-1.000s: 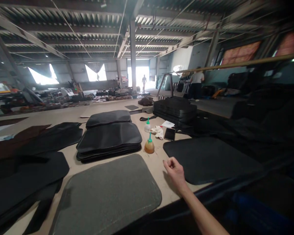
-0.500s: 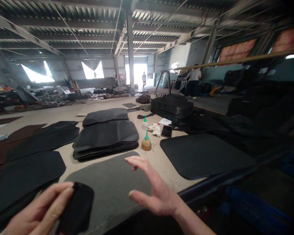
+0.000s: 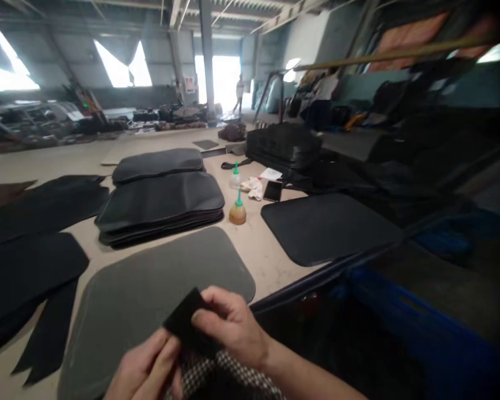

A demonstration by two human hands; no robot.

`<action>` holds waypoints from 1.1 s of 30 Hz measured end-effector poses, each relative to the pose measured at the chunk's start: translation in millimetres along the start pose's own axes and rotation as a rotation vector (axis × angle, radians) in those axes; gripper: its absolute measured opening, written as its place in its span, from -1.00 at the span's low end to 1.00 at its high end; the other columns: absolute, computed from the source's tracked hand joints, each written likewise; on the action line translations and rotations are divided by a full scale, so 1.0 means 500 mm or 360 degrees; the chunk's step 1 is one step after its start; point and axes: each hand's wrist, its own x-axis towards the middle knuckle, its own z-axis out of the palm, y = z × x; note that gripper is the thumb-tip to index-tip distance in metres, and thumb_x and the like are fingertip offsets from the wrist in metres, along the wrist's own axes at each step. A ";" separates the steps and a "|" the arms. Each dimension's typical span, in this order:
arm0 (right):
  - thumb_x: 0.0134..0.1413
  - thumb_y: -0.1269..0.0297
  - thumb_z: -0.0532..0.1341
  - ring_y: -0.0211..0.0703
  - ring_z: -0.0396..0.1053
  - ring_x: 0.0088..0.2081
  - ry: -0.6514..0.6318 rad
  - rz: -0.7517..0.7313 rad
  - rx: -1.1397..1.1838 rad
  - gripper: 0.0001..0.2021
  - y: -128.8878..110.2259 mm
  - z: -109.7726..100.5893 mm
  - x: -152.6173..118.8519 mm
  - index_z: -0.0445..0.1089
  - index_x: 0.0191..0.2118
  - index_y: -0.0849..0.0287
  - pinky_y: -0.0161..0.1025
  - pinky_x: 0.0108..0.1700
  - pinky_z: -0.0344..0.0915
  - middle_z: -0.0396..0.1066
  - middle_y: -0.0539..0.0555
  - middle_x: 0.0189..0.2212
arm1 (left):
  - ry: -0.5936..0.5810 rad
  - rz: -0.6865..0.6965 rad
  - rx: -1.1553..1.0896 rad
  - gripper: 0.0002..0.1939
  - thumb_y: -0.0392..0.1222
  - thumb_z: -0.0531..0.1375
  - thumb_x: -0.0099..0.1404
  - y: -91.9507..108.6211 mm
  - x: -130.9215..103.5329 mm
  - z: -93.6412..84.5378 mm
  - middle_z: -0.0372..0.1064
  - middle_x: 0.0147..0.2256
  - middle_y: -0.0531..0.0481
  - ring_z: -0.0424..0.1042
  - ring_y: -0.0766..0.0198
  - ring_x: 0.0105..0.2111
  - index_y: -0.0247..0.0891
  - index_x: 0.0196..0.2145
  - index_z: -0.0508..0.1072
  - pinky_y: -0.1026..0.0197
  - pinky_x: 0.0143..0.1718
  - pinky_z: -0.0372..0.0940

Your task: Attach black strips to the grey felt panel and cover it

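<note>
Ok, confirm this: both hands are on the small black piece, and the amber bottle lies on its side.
Not quite: the head view shows the amber bottle standing upright on the table. The rest holds: the left hand and the right hand are both on the small black piece.

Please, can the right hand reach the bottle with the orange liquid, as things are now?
Probably yes: only the flat grey panel and bare tabletop lie before the bottle, but the right hand holds a black piece.
</note>
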 end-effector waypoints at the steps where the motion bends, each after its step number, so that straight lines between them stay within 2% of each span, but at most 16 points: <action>1: 0.35 -0.06 0.26 -0.22 0.45 -0.37 0.0070 0.0145 -0.0015 -0.65 0.000 -0.003 -0.006 0.44 -0.12 0.18 -0.32 -0.31 0.40 0.48 0.00 -0.36 | 0.0068 -0.0003 -0.0031 -0.49 0.40 0.17 0.27 0.007 -0.020 -0.002 0.47 -0.47 -0.03 0.41 0.14 -0.48 0.00 -0.08 0.57 0.19 -0.50 0.29; 3: 0.39 -0.03 0.22 -0.22 0.43 -0.33 0.0097 0.0232 -0.0199 -0.68 0.007 -0.011 -0.007 0.45 -0.11 0.17 -0.31 -0.28 0.37 0.48 0.00 -0.34 | 0.0123 -0.0002 -0.0180 -0.45 0.36 0.07 0.39 0.026 -0.040 -0.007 0.43 -0.47 0.00 0.30 0.27 -0.53 -0.09 0.04 0.49 0.27 -0.51 0.20; 6: 0.44 0.08 0.17 -0.22 0.42 -0.29 -0.0038 0.0170 -0.0547 -0.74 0.025 -0.018 0.002 0.50 -0.11 0.14 -0.29 -0.20 0.33 0.50 0.00 -0.30 | -0.0059 -0.0063 -0.0486 -0.41 0.32 0.08 0.42 0.051 -0.028 -0.012 0.38 -0.49 0.05 0.18 0.38 -0.61 -0.19 0.13 0.39 0.32 -0.58 0.07; 8: 0.45 0.12 0.16 -0.23 0.42 -0.31 -0.0086 0.0151 -0.0665 -0.76 0.036 -0.018 0.007 0.49 -0.13 0.13 -0.29 -0.21 0.30 0.49 -0.02 -0.32 | -0.0150 -0.0122 -0.0520 -0.47 0.26 0.18 0.39 0.059 -0.003 -0.015 0.34 -0.54 0.09 0.13 0.42 -0.64 -0.24 0.04 0.43 0.34 -0.60 0.02; 10: 0.45 0.14 0.15 -0.23 0.43 -0.30 -0.0077 0.0190 -0.0684 -0.79 0.044 -0.020 0.010 0.46 -0.11 0.12 -0.29 -0.22 0.30 0.50 -0.03 -0.31 | -0.0131 -0.0148 -0.0450 -0.54 0.22 0.24 0.36 0.060 0.030 -0.020 0.29 -0.58 0.13 0.12 0.44 -0.66 -0.27 -0.10 0.48 0.35 -0.61 0.01; 12: 0.45 0.15 0.14 -0.21 0.44 -0.28 -0.0044 0.0249 -0.0659 -0.80 0.052 -0.027 0.008 0.39 0.01 0.10 -0.28 -0.19 0.33 0.51 -0.02 -0.26 | -0.0075 -0.0128 -0.0366 -0.55 0.22 0.24 0.35 0.057 0.071 -0.033 0.30 -0.59 0.12 0.15 0.43 -0.65 -0.28 -0.18 0.49 0.35 -0.60 0.03; 15: 0.46 0.12 0.10 -0.13 0.49 -0.22 0.0070 0.0302 -0.0684 -0.64 0.066 -0.046 -0.004 0.21 0.26 0.06 -0.21 -0.14 0.41 0.51 0.04 -0.18 | -0.0024 -0.0076 -0.0152 -0.55 0.23 0.18 0.38 0.048 0.145 -0.060 0.34 -0.59 0.11 0.16 0.40 -0.65 -0.26 -0.19 0.49 0.33 -0.57 0.04; 17: 0.47 0.09 0.07 -0.08 0.50 -0.18 0.0166 0.0313 -0.0785 -0.57 0.076 -0.061 -0.015 0.14 0.33 0.07 -0.16 -0.11 0.43 0.48 0.08 -0.17 | 0.0030 0.0025 0.0096 -0.55 0.22 0.11 0.43 0.042 0.198 -0.077 0.34 -0.60 0.11 0.22 0.35 -0.62 -0.24 -0.19 0.51 0.31 -0.53 0.09; 19: 0.47 0.08 0.04 -0.08 0.48 -0.22 0.0231 0.0310 -0.0875 -0.57 0.085 -0.075 -0.026 0.15 0.32 0.08 -0.17 -0.13 0.43 0.44 0.07 -0.23 | 0.0147 0.0205 0.0435 -0.58 0.17 0.07 0.47 0.040 0.250 -0.087 0.38 -0.54 0.08 0.35 0.29 -0.53 -0.21 -0.20 0.53 0.28 -0.44 0.17; 21: 0.48 0.09 0.03 -0.14 0.40 -0.33 0.0269 0.0307 -0.0909 -0.62 0.091 -0.086 -0.035 0.18 0.27 0.09 -0.22 -0.20 0.40 0.34 0.00 -0.35 | 0.0284 0.0417 0.0813 -0.64 0.08 0.07 0.49 0.040 0.298 -0.090 0.49 -0.38 0.01 0.46 0.21 -0.36 -0.18 -0.18 0.55 0.23 -0.30 0.24; 23: 0.48 0.08 0.03 -0.21 0.27 -0.43 0.0315 0.0322 -0.0908 -0.66 0.095 -0.094 -0.040 0.21 0.22 0.10 -0.28 -0.31 0.34 0.18 -0.07 -0.44 | 0.0391 0.0592 0.1134 -0.68 0.01 0.06 0.52 0.041 0.341 -0.087 0.53 -0.20 -0.05 0.48 0.16 -0.20 -0.17 -0.14 0.55 0.18 -0.19 0.27; 25: 0.49 0.05 0.03 -0.25 0.15 -0.48 0.0350 0.0378 -0.0859 -0.68 0.096 -0.098 -0.043 0.21 0.17 0.11 -0.34 -0.41 0.27 0.04 -0.11 -0.47 | 0.0452 0.0709 0.1351 -0.66 0.00 0.03 0.54 0.042 0.377 -0.083 0.49 -0.14 -0.09 0.46 0.13 -0.12 -0.17 -0.11 0.55 0.17 -0.17 0.27; 28: 0.47 -0.04 0.04 -0.29 0.09 -0.54 0.0362 0.0555 -0.0657 -0.65 0.095 -0.100 -0.040 0.19 0.13 0.08 -0.40 -0.56 0.23 -0.03 -0.14 -0.47 | 0.0518 0.0808 0.1502 -0.66 0.00 0.04 0.54 0.042 0.421 -0.081 0.44 -0.18 -0.09 0.43 0.13 -0.13 -0.18 -0.14 0.57 0.19 -0.21 0.27; 30: 0.45 -0.09 0.03 -0.32 0.15 -0.59 0.0352 0.0642 -0.0511 -0.64 0.093 -0.100 -0.036 0.16 0.11 0.06 -0.41 -0.61 0.25 -0.01 -0.16 -0.47 | 0.0554 0.0826 0.1521 -0.67 0.00 0.07 0.53 0.044 0.442 -0.082 0.43 -0.21 -0.09 0.42 0.14 -0.14 -0.18 -0.16 0.57 0.19 -0.22 0.26; 33: 0.47 -0.07 0.03 -0.34 0.27 -0.65 0.0327 0.0626 -0.0466 -0.68 0.090 -0.101 -0.027 0.16 0.06 0.06 -0.42 -0.61 0.24 0.06 -0.18 -0.48 | 0.0568 0.0816 0.1492 -0.71 0.00 0.11 0.51 0.052 0.465 -0.084 0.44 -0.21 -0.09 0.42 0.13 -0.13 -0.17 -0.17 0.58 0.20 -0.23 0.26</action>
